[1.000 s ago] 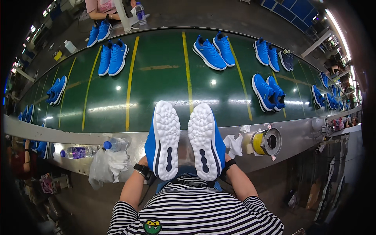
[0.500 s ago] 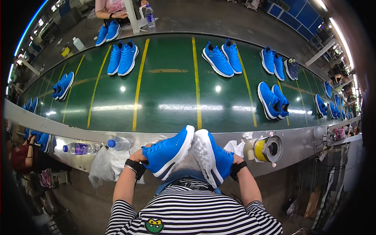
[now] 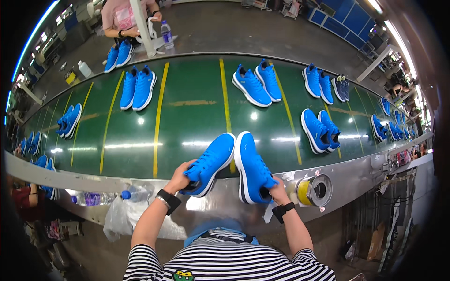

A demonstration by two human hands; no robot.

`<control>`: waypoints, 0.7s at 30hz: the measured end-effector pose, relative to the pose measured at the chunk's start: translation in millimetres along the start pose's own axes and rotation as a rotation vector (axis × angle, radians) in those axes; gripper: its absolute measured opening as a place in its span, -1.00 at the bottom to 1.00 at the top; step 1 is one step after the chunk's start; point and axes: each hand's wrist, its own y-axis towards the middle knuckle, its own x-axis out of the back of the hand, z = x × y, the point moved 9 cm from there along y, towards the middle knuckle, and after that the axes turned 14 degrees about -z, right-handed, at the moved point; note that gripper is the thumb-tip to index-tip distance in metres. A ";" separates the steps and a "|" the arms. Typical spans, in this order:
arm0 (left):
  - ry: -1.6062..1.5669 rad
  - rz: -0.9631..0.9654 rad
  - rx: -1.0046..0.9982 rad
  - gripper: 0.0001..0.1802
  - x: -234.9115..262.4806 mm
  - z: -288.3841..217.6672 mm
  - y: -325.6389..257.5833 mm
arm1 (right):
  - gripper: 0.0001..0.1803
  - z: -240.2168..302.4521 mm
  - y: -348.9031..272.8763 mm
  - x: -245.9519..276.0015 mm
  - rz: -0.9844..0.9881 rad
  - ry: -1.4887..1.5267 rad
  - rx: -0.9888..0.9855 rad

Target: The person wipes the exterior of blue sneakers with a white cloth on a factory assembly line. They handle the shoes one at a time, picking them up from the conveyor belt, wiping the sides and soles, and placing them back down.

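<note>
My left hand [image 3: 180,179] is closed on the heel end of a blue sneaker [image 3: 212,158] with a white sole. Closed on the collar at its heel, my right hand [image 3: 280,191] holds a second blue sneaker [image 3: 251,167]. Both toes point away from me and lean toward each other, nearly touching. Uppers and laces face up. The two shoes hang over the near edge of a green conveyor belt [image 3: 187,126] and its metal ledge [image 3: 187,174]. Some of my fingers are hidden by the shoes.
Several pairs of blue sneakers [image 3: 138,88] stand along the belt. On the near ledge are a capped bottle [image 3: 136,193], a plastic bag [image 3: 117,218] and a round tin [image 3: 315,189] with a yellow side. Across the belt, a person [image 3: 124,21] handles something white beside a post [image 3: 143,28].
Both hands have carried the sneakers forward, from near my body to the belt's near edge. The shoes have turned from showing their soles to showing their uppers. My view has shifted slightly.
</note>
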 end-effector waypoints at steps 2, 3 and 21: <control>0.184 -0.047 0.027 -0.54 -26.2 8.0 39.7 | -0.83 -2.2 33.6 13.8 -0.218 0.040 0.038; 0.268 -0.083 0.044 -0.53 -41.6 -8.2 57.7 | -0.75 -21.9 60.2 28.0 -0.269 -0.164 0.043; -0.117 0.420 0.026 -0.55 -89.7 -34.8 -75.4 | -0.84 147.1 1.5 -37.0 -0.203 0.222 0.309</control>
